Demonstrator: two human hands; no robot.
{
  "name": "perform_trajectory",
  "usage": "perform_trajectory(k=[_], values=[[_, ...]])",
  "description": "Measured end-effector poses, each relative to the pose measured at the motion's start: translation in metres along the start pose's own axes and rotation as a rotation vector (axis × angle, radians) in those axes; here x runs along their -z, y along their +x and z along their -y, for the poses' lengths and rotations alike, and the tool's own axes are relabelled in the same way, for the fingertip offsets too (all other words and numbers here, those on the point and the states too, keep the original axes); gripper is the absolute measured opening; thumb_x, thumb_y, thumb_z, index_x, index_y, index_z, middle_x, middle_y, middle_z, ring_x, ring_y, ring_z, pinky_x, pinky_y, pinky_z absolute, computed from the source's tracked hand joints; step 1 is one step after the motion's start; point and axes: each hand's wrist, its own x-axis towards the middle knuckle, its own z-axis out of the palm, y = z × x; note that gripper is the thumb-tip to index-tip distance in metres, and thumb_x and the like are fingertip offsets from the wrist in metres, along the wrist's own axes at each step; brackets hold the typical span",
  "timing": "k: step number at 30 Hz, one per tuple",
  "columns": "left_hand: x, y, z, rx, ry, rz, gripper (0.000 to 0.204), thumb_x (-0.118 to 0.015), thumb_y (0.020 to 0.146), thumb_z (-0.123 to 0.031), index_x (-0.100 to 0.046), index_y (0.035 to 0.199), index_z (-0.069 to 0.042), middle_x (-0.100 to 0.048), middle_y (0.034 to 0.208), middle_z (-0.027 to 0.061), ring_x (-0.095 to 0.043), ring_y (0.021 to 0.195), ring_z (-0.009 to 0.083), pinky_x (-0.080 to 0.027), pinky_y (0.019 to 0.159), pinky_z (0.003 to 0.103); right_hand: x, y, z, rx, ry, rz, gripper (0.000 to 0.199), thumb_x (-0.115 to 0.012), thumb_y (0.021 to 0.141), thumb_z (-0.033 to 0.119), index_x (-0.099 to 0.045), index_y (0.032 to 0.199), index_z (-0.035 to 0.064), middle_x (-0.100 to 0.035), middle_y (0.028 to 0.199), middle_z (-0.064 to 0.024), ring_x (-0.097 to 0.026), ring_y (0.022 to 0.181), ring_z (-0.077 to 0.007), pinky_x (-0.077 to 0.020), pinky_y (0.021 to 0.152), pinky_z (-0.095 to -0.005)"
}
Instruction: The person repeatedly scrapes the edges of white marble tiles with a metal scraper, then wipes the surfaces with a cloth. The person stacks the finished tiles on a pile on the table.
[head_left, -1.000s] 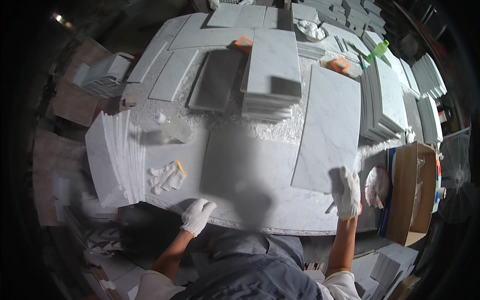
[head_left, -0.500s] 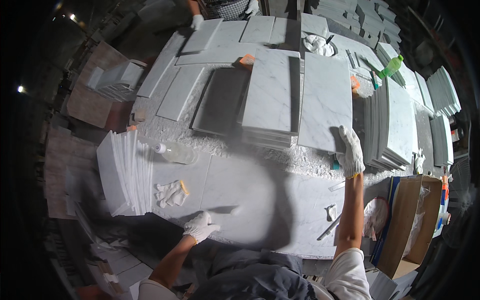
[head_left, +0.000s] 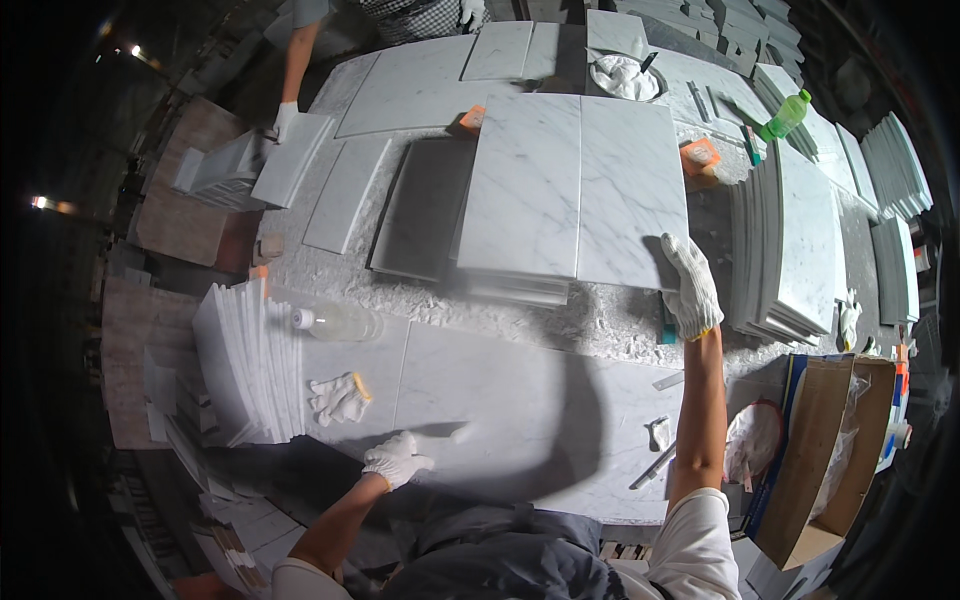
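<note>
My right hand, in a white knit glove, grips the near right corner of a grey-veined white marble tile. Its left edge meets the top tile of a short stack, leaving a thin seam between them. What supports the held tile underneath is hidden. My left hand, also gloved, rests at the near edge of the work table, fingers loosely stretched and nothing visible in them. Close to it lies a loose white glove.
Upright tiles stand at the left beside a clear bottle. A leaning tile stack, a green bottle and a cardboard box are on the right. Across the table, a co-worker's gloved hand holds another tile.
My right hand has shifted the tile slightly left, closing the gap to the stack's top tile. The co-worker's hand has carried a tile leftward. My left hand has stayed nearly still.
</note>
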Motion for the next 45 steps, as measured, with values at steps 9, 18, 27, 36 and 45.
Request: perform_trajectory(k=[9,18,27,36,45], values=[[0.005,-0.001,-0.004,-0.001,0.028,0.008,0.076,-0.078,0.079,-0.059,-0.064,0.124,0.001,-0.071,0.123,0.0254,-0.069,0.115,0.0438,-0.053,0.096,0.054,-0.002,0.003,-0.002,-0.047,0.014,-0.032,0.030,-0.075,0.099,0.024,-0.070,0.120,0.0033,-0.072,0.104,0.0004,-0.062,0.086,-0.0064,-0.0478,0.072,-0.0232],[0.006,0.000,-0.005,0.008,0.031,0.025,0.075,-0.080,0.079,-0.057,-0.064,0.124,0.001,-0.072,0.123,0.0246,-0.069,0.116,0.0431,-0.053,0.097,0.053,-0.012,-0.008,0.012,-0.007,0.099,0.044,0.032,-0.074,0.099,0.021,-0.068,0.123,0.0006,-0.073,0.109,-0.0038,-0.065,0.094,-0.0111,-0.0508,0.083,-0.0263],[0.003,0.003,-0.003,0.024,0.032,0.043,0.076,-0.078,0.079,-0.060,-0.064,0.124,0.000,-0.071,0.125,0.0236,-0.068,0.118,0.0430,-0.052,0.099,0.054,-0.009,-0.005,0.006,-0.020,0.112,0.037,0.031,-0.073,0.100,0.022,-0.069,0.122,0.0001,-0.073,0.109,-0.0047,-0.065,0.096,-0.0120,-0.0508,0.085,-0.0264],[0.000,0.004,0.002,0.013,0.020,0.038,0.078,-0.077,0.080,-0.062,-0.062,0.126,0.000,-0.069,0.128,0.0245,-0.066,0.120,0.0436,-0.050,0.100,0.054,-0.008,-0.007,0.007,-0.039,0.141,0.057,0.031,-0.074,0.099,0.021,-0.069,0.121,0.0003,-0.073,0.110,-0.0047,-0.066,0.096,-0.0116,-0.0509,0.085,-0.0268],[0.002,0.001,-0.001,0.007,0.015,0.039,0.079,-0.075,0.081,-0.061,-0.060,0.129,0.000,-0.068,0.132,0.0243,-0.064,0.124,0.0429,-0.049,0.102,0.053,-0.001,0.000,-0.002,-0.006,0.086,0.040,0.032,-0.074,0.098,0.018,-0.067,0.125,0.0009,-0.075,0.111,-0.0080,-0.073,0.093,-0.0149,-0.0588,0.079,-0.0278]])
